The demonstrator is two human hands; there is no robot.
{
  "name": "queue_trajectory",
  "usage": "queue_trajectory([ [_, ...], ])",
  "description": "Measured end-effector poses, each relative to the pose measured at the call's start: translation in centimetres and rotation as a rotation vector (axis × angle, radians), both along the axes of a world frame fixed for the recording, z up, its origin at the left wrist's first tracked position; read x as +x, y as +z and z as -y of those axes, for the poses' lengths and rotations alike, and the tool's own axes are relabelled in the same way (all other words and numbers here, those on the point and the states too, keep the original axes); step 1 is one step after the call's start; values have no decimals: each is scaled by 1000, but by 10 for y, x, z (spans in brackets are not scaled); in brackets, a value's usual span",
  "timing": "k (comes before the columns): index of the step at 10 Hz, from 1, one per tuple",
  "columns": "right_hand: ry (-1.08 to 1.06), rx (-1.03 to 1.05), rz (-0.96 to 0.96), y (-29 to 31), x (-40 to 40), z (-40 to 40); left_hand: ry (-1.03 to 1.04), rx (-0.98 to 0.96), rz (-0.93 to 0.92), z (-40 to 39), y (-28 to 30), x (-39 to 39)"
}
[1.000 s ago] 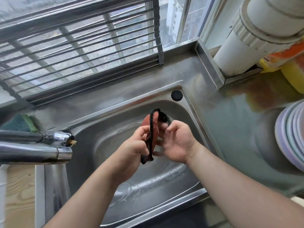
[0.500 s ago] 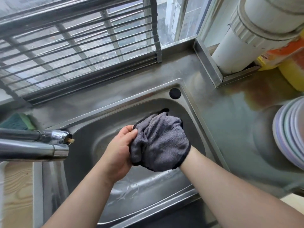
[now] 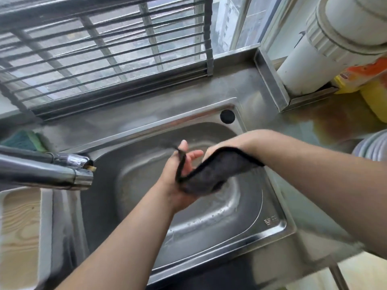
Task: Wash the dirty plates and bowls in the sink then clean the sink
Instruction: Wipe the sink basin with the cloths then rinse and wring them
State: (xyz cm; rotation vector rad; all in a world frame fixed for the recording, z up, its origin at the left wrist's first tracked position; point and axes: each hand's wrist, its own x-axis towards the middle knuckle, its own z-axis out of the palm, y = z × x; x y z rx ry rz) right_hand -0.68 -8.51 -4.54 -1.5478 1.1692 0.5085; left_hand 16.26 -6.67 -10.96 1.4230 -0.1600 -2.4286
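- Both forearms come in from the bottom edge and meet over the middle of the sink [image 3: 270, 221], which is a steel basin with just water drops and a wet sheen in the bottom, no dishes in it.
- left hand [image 3: 178, 178] is palm-up with the fingers pretty much straight and spread; the lower end of a dark grey cloth [image 3: 211, 174] lies across the palm and one thin edge runs up past the fingers. Looks like it's cradling the cloth, not squeezing it.
- right hand [image 3: 228, 146] is mostly hidden behind the cloth's black-trimmed top edge, only the knuckle side and wrist show. The cloth hangs from it, but I honestly can't tell how the fingers are curled.
- the cloth is blurry, up in the air between the two hands, above the basin and not touching it.
- faucet [image 3: 48, 174] pokes in from the left edge, spout end over the sink's left side, no water coming out.
- wooden board-looking thing [image 3: 18, 233] sits bottom left inside a pale tray.
- stack of plates [image 3: 368, 146] stands on the steel surface [image 3: 301, 130] at the right edge, pale lilac rims, well clear of the basin.
- green sponge [image 3: 25, 140] is on the surface behind the faucet.
- further back right: fat white pipe [image 3: 314, 51] going down into a boxed-in corner, yellow bottle [image 3: 374, 101] just beside it.
- rod-type drying rack [image 3: 100, 53] leans in front of the window at the back.
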Motion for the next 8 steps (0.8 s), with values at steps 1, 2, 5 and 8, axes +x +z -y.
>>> queue_trajectory([
  [1, 99, 6, -171, -47, -6, -18, -86, 84, 43, -17, 2, -11],
  [2, 143, 138, -195, -64, 9, -40, -120, 252, 101, -36, -7, -9],
  [5, 135, 342, -232, -41, 20, 3, -218, 360, 95, -49, -54, 27],
  [8, 523, -386, -558, -94, 18, -1, 242, -310, 394, 16, -58, -36],
])
